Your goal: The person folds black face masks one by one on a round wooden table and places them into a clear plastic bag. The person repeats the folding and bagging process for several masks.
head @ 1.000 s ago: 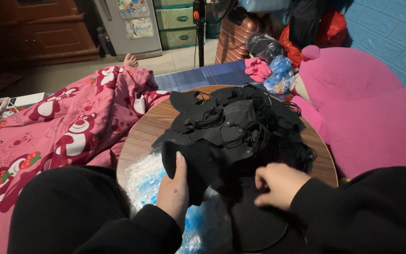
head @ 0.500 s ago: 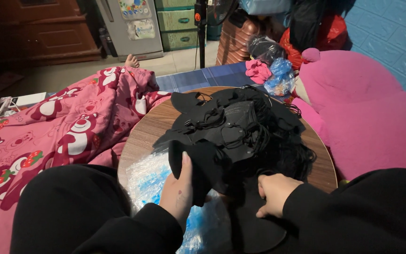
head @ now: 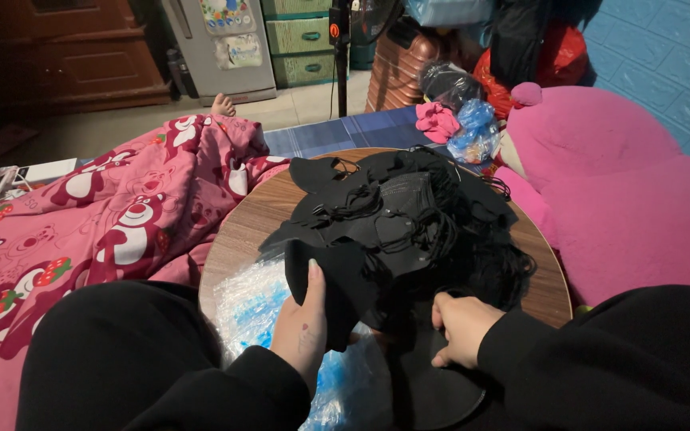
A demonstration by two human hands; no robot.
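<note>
A heap of black fabric pieces with thin straps (head: 409, 223) covers most of a round wooden table (head: 245, 227). My left hand (head: 303, 323) grips one black fabric piece (head: 337, 283) at the heap's near edge, thumb on top. To the right, my right hand (head: 461, 327) is curled on the dark fabric at the lower edge of the heap, fingers tucked under. A clear plastic bag with blue print (head: 253, 307) lies on the table beneath my left hand. Both arms wear black sleeves.
A pink blanket with bear prints (head: 105, 223) lies at the left, a person's bare foot (head: 222, 104) at its far end. A large pink plush (head: 616, 183) fills the right. Bags, a suitcase, a fan stand and a small fridge (head: 221, 44) stand at the back.
My right hand has drawn in and curled under the heap's near edge. My left hand has shifted slightly right, still holding its black piece.
</note>
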